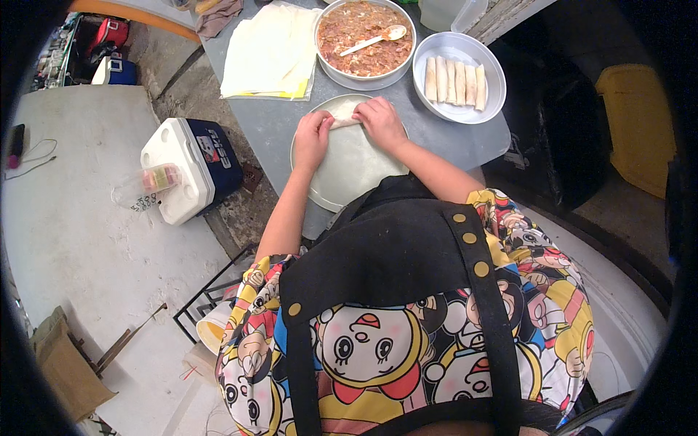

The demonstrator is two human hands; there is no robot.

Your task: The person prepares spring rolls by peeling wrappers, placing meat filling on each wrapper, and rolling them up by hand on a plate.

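A partly rolled pastry wrapper [344, 115] lies at the far side of a round metal tray [354, 169]. My left hand [313, 139] pinches the roll's left end between thumb and fingers. At its right end, the fingers of my right hand [381, 124] press on the wrapper. Some of the roll is hidden beneath my fingertips. Beyond the tray stands a round pan of reddish chopped filling [349, 32], with a pale spoon [376, 41] resting on top. A stack of thin square wrappers [270, 49] sits on plastic to the left of that pan.
On the right, a round metal pan [493, 101] holds several finished rolls [455, 82] side by side. The grey table [452, 144] ends near my right forearm. A blue and white cooler [180, 163] stands left of the table, with a clear plastic bag [147, 185] on its lid.
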